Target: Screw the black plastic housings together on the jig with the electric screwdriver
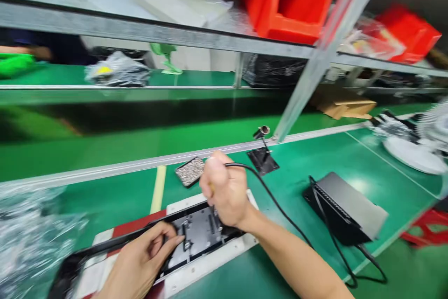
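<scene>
My right hand (pixel 224 187) is closed in a fist around a corded hand tool, held upright over the work. Fingers hide most of the tool, with a yellowish bit showing; its black cable (pixel 261 180) runs out from the top of the fist. Below it lies a long black housing (pixel 119 243) with a grey metal plate (pixel 199 231) inside, set in a white and red fixture (pixel 210 266). My left hand (pixel 147 254) rests at the plate's left side, thumb and forefinger pinched together by a small dark part; what they hold is hard to make out.
A small tray of screws (pixel 191 171) and a black tool stand (pixel 263 156) are behind the work. A dark box with cables (pixel 345 210) stands right. Clear plastic bags (pixel 31 238) lie left. Overhead runs a metal shelf (pixel 157 31) with red bins (pixel 294 24), its post (pixel 304 79) slanting down.
</scene>
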A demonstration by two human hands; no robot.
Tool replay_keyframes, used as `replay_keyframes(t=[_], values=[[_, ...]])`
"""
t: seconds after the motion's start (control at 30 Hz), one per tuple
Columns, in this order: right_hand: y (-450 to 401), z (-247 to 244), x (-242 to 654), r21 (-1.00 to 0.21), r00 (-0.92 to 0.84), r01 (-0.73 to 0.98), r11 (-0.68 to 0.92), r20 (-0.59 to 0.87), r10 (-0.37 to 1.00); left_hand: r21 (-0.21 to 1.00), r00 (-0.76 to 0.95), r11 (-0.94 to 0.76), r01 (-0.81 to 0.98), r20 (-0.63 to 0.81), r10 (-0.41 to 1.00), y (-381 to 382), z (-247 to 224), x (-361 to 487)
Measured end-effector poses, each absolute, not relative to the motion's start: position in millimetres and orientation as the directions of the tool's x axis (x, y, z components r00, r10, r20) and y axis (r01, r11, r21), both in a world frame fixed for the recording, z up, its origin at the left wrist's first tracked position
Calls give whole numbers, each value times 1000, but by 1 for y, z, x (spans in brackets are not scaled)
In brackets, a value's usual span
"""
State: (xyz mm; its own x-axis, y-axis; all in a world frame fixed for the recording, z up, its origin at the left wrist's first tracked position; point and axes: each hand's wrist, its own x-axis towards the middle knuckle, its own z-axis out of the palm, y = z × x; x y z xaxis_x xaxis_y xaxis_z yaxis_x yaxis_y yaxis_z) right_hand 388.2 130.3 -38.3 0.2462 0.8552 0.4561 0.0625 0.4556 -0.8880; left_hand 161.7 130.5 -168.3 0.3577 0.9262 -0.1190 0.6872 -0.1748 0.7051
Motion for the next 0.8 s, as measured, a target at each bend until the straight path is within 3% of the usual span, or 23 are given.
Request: replay_keyframes(t=[0.13, 0.23, 0.8], values=[[138, -48, 382, -869, 168, -151, 472, 448, 878, 689, 344, -134, 713, -176, 922, 132, -153, 166], [139, -50, 381, -844, 181, -212, 492, 461, 869, 704, 345, -131, 698, -170, 923, 130, -145, 170], [139, -48, 382, -864, 210, -170, 473, 437, 875, 715, 343, -122, 689, -173, 923, 128, -140, 169]])
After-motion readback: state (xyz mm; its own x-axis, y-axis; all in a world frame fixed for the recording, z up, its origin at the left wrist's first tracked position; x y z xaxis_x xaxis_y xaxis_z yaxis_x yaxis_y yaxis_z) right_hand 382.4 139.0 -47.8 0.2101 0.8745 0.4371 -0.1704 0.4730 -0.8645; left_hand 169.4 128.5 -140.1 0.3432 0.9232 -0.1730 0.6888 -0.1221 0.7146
